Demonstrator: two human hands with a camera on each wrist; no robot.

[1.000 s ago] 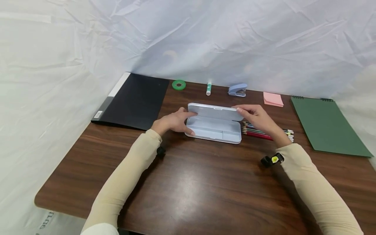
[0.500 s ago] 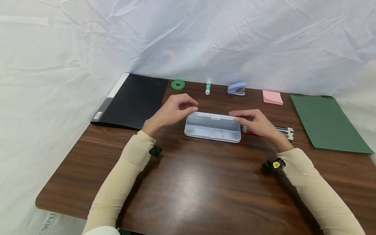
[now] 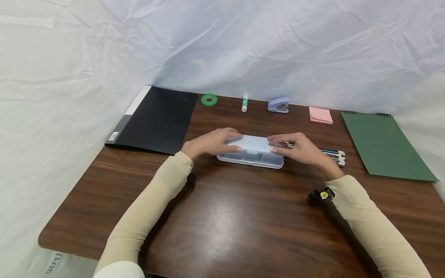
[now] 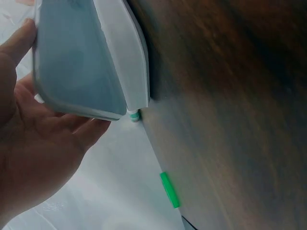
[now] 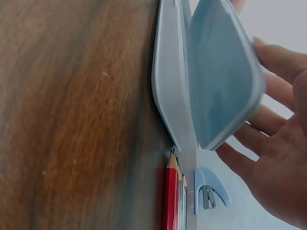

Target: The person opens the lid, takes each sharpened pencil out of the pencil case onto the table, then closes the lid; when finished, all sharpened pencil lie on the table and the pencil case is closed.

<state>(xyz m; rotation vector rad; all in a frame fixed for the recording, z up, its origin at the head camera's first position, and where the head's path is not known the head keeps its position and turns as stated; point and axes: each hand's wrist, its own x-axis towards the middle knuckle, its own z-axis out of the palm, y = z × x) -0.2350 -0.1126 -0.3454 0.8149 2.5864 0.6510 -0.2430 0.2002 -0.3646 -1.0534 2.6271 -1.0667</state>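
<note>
A pale blue pencil case (image 3: 250,163) lies on the table with its lid (image 3: 256,143) tilted partway down over the compartments. On the lid's left end rests my left hand (image 3: 213,142), thumb at the front edge and fingers over the outside. My right hand (image 3: 300,148) touches the right end in the same way. The left wrist view shows the lid's inner face (image 4: 76,57) in front of the left fingers (image 4: 91,132). In the right wrist view, the right fingers (image 5: 240,155) lie along the lid's outer side, and a gap separates lid and base.
Several pencils (image 3: 333,153) lie just right of the case. Behind are green tape (image 3: 209,100), a glue stick (image 3: 245,104), a blue stapler (image 3: 278,105) and pink sticky notes (image 3: 320,115). A black folder (image 3: 160,119) lies left, a green spiral pad (image 3: 387,146) right.
The lid has swung from upright towards me and down over the base. My left hand has left the case's left side, lifted, and come onto the lid. The right hand has stayed at the lid.
</note>
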